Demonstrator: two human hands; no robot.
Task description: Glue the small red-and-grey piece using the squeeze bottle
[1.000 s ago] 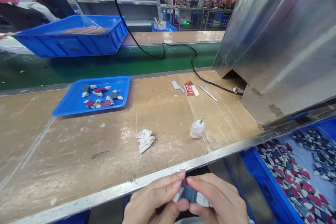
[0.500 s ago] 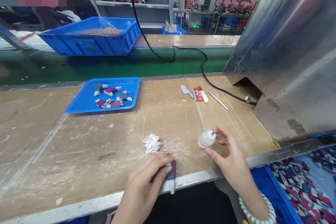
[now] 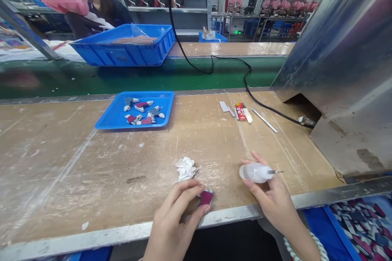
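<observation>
Now the right hand [image 3: 271,189] has its fingers and thumb around the white bottle [image 3: 256,172], which it was only reaching for half a second ago; the bottle is tipped sideways, nozzle toward the palm. Left of that grip, the left hand [image 3: 174,216] pinches a small piece [image 3: 206,197] by the table [image 3: 153,153] edge, its red face newly turned up. Both hands being filled, fetching the bottle seems done. Just beyond the left fingertips sits crumpled tissue [image 3: 185,169]; farther out, the blue tray [image 3: 112,118].
</observation>
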